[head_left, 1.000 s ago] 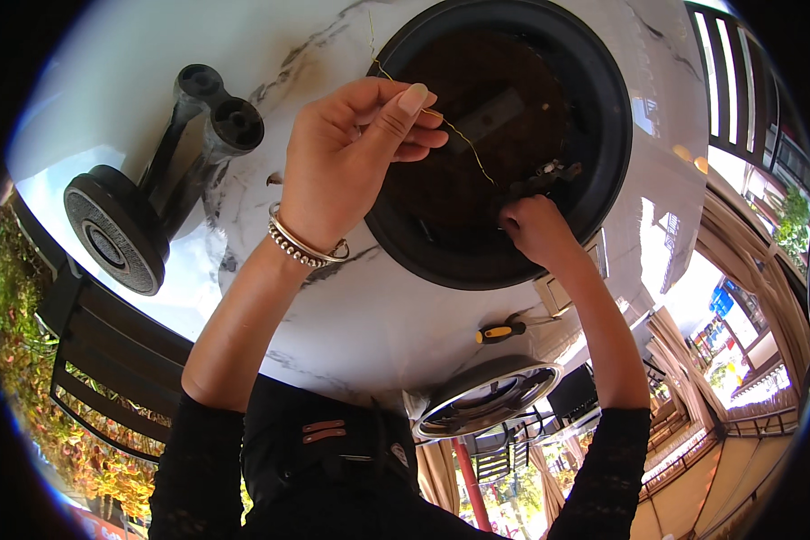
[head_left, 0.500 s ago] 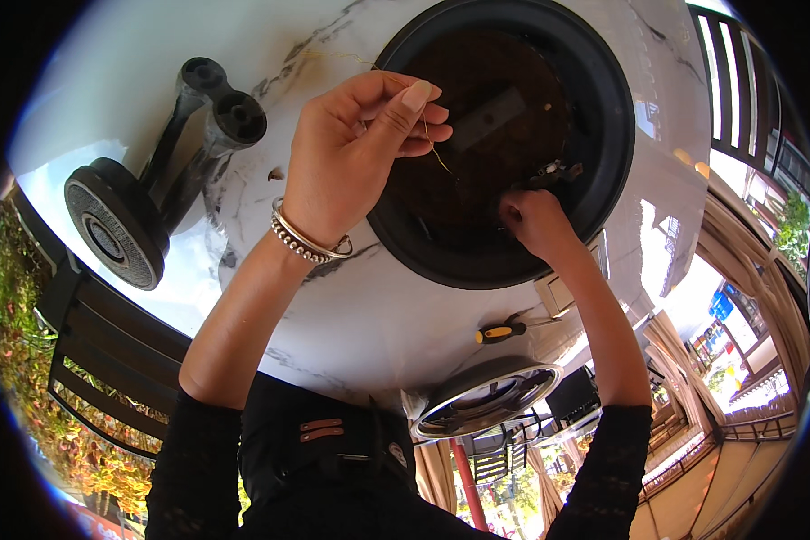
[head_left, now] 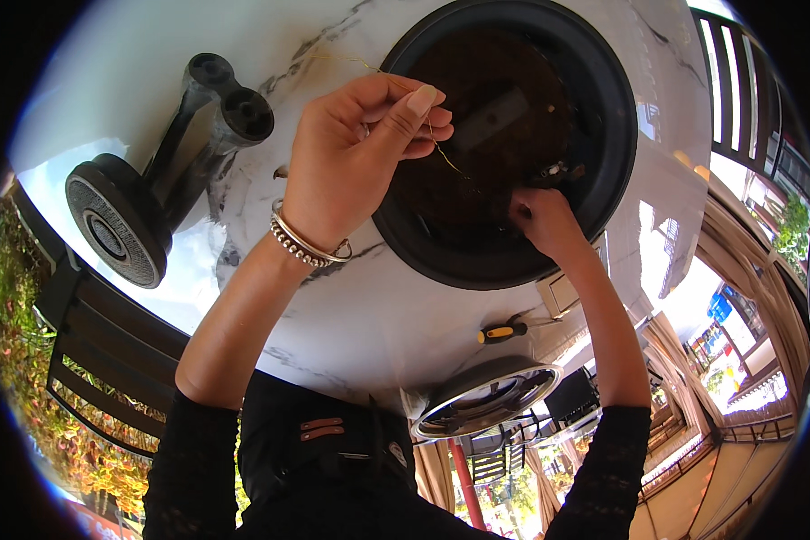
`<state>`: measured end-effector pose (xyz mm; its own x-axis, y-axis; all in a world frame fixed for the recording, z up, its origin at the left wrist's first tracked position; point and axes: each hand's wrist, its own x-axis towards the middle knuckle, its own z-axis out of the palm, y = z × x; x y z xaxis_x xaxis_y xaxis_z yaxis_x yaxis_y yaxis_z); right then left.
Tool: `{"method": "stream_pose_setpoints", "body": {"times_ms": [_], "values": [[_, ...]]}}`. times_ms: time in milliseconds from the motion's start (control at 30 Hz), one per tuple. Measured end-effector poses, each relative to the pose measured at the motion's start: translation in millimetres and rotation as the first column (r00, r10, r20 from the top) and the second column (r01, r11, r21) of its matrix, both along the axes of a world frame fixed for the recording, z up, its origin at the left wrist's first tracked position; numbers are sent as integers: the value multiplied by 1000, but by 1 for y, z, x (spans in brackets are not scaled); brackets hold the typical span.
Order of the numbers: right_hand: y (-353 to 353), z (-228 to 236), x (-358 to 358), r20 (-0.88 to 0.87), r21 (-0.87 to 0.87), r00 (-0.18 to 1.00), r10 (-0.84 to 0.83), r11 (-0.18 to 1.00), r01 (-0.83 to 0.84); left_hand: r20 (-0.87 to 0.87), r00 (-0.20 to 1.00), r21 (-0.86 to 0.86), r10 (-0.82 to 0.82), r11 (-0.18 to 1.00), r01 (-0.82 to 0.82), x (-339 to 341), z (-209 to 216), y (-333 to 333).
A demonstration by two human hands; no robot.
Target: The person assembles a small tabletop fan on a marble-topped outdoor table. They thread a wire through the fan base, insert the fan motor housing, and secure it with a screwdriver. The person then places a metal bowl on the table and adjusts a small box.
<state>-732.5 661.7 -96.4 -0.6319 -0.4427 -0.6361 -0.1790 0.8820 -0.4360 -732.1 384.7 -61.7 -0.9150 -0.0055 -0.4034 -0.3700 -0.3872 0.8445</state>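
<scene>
A: Where is the yellow wire (head_left: 446, 158), and how is it held?

B: It is pinched between the thumb and fingers of the left hand (head_left: 351, 148), beside and partly above the black basin (head_left: 486, 270). One length is extended leftward over the marbled tabletop (head_left: 324, 315); the other is hung over the basin's interior. By such a pinch, a thin strand is presumably best controlled.

A: And the right hand (head_left: 553, 225)?

B: It is lowered over the basin's near right part, its fingers curled. Whether anything is gripped cannot be told, the fingertips being hidden. Small fragments (head_left: 558, 169) are seen just beyond it.

A: Why are the other items placed apart?

B: The black double-tubed part (head_left: 117, 220) is set left of the basin, probably for working room; the screwdriver (head_left: 501, 333) is laid near the table's edge, presumably for easy reach.

A: What numbers are counted?

B: One wire, one basin, one double-tubed part with two tubes, one screwdriver, and apparently two bracelets (head_left: 301, 243). The fragments cannot be counted reliably.
</scene>
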Motion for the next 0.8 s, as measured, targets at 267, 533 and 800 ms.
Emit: {"method": "stream_pose_setpoints", "body": {"times_ms": [267,533,800], "values": [[-3,3,7,11,35,994,108,994,-108,2,1000,22,2,1000,-2,2,-2,0],[0,1,1,32,68,999,-6,998,4,21,1000,-48,-2,999,3,2,-2,-1],[1,3,0,65,7,990,-125,992,125,16,1000,11,27,1000,-27,5,1,-3]]}}
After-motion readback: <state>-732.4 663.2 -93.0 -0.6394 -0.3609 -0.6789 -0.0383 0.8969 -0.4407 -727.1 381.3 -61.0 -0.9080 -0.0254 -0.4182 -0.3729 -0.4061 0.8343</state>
